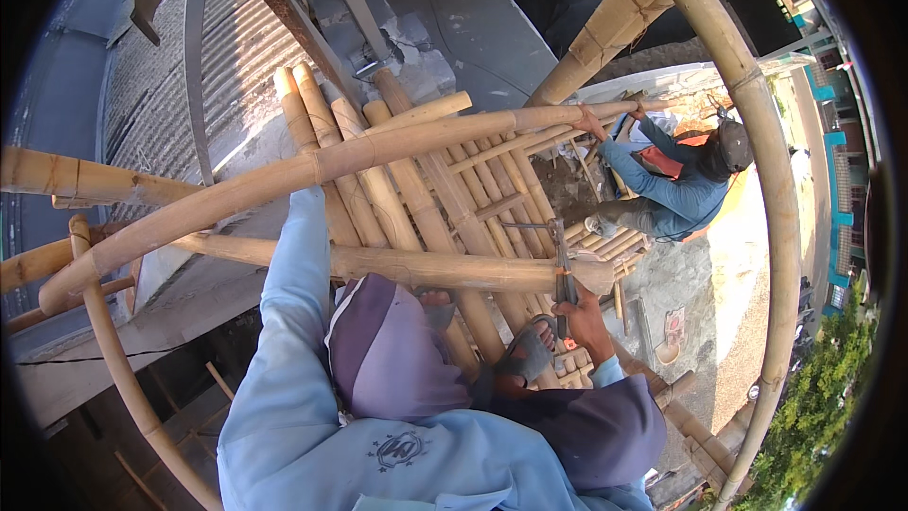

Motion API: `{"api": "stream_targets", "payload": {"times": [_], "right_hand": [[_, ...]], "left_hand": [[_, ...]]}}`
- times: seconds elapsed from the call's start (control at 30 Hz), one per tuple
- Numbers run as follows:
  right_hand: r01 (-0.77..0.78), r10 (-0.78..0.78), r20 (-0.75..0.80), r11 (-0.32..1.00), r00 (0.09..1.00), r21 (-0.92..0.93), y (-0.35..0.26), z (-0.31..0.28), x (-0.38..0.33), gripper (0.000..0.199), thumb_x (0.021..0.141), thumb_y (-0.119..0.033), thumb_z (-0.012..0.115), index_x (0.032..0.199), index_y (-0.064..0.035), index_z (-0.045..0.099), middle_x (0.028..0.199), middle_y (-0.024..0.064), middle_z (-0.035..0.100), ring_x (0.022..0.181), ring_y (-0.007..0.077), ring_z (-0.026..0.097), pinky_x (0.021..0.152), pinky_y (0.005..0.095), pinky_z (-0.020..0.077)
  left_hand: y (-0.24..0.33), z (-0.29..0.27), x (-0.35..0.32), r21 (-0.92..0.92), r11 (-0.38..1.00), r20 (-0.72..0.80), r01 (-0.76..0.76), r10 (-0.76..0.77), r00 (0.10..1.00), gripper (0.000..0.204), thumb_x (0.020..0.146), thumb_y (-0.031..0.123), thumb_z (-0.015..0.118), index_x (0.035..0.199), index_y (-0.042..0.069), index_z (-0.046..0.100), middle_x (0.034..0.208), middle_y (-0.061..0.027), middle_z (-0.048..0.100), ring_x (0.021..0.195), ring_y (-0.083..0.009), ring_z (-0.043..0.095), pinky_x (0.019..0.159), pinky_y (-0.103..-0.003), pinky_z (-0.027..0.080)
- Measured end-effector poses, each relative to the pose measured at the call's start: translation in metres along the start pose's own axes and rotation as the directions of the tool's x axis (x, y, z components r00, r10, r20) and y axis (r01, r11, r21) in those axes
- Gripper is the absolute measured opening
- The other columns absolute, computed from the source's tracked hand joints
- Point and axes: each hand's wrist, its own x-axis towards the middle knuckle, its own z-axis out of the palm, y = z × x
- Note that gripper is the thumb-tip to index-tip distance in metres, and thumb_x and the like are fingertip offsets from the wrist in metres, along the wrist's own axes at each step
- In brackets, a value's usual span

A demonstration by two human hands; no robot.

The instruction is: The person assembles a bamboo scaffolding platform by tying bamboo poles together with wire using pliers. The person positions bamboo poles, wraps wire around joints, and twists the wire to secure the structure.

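Two hands at work high up on a bamboo scaffold, only one of them in view. Right hand [584, 320] sits just under the cut end of a horizontal bamboo pole [426, 267], fingers wrapped tight round the handle of a hacksaw [562, 265]. Saw stands roughly upright, blade and frame rising from the fist and crossing the pole near its right end; blade looks to be touching the bamboo, exact contact hard to tell. Left hand not visible: the light blue left sleeve [295, 255] runs up from the lower edge toward a long curved bamboo pole [312, 170] and the hand is hidden behind or above it, so its grip cannot be told.

Horizontal pole runs left to right across mid-frame, just below the curved pole, above the person's knees in purple trousers [388, 350]. Feet in grey sandals [523, 352] rest on a platform of bamboo poles [454, 199] laid side by side, slanting away up-frame. Another big bent bamboo [776, 180] arcs down the right side. A thinner curved stick [113, 360] hangs at lower left.

Second person in a blue long-sleeved top and dark cap [672, 180] crouches at the far end of the platform, well apart, one hand reaching up to the curved pole's far end. Corrugated metal roofing [170, 85] lies to the upper left, ground and green trees [823, 397] far below at right.
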Motion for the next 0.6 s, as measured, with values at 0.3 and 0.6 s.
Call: {"api": "stream_targets", "payload": {"times": [0.3, 0.6], "right_hand": [[0.041, -0.035, 0.051, 0.992, 0.998, -0.119, -0.014, 0.0, 0.003, 0.064, 0.08, -0.015, 0.068, 0.139, 0.0046, 0.052, 0.11, 0.0332, 0.066, 0.108, 0.0445, 0.063, 0.096, 0.0457, 0.0469], [0.034, -0.032, 0.027, 0.994, 0.999, -0.101, 0.002, 0.01, 0.005, 0.066, 0.08, -0.014, 0.067, 0.141, 0.003, 0.051, 0.11, 0.033, 0.066, 0.106, 0.0414, 0.066, 0.094, 0.0451, 0.0484]], "left_hand": [[-0.011, 0.036, 0.037, -0.244, 0.914, 0.233, 0.324, -0.269, 0.934, 0.033, 0.102, 0.043, 0.053, 0.116, 0.015, 0.06, 0.091, -0.0115, 0.071, 0.082, -0.0346, 0.068, 0.071, -0.05, 0.052], [-0.025, 0.039, 0.021, -0.511, 0.777, 0.344, 0.367, -0.207, 0.916, 0.03, 0.102, 0.043, 0.053, 0.114, 0.016, 0.06, 0.088, -0.0082, 0.07, 0.078, -0.0315, 0.067, 0.068, -0.047, 0.052]]}}
